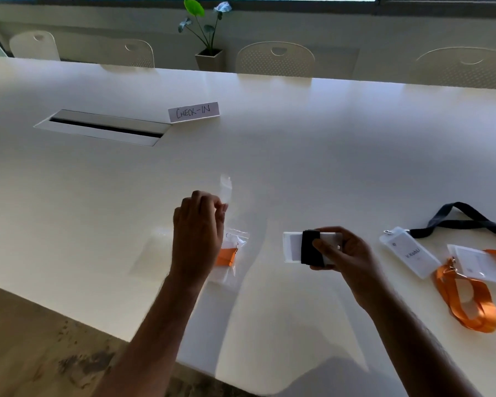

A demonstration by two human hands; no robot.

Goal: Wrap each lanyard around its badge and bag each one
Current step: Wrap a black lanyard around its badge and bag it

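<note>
A long white counter [269,144] is seen under a window, with pale chairs and a potted plant [208,30] behind it, a cable slot [103,127] set into the top and a folded "CHECK-IN" card [194,111] standing just beside the slot. At the right, two loose badges are laid near each other, one on a dark lanyard [464,222], the other on an orange lanyard [467,299], neither yet wrapped. A bagged badge [226,253] with orange ribbon lies flat below the left hand [196,224], which pinches a clear empty bag [226,190] held up off the counter, its length running upward. The right hand [341,250] is clamped round the wrapped badge [298,247], bound in a dark band, with the long axis lying across, the free end aimed toward the left hand. The hands are held apart, the bag up and to the left of the badge; the bag's mouth cannot be made out, so insertion is judged to turn on lining that free end up with it.
</note>
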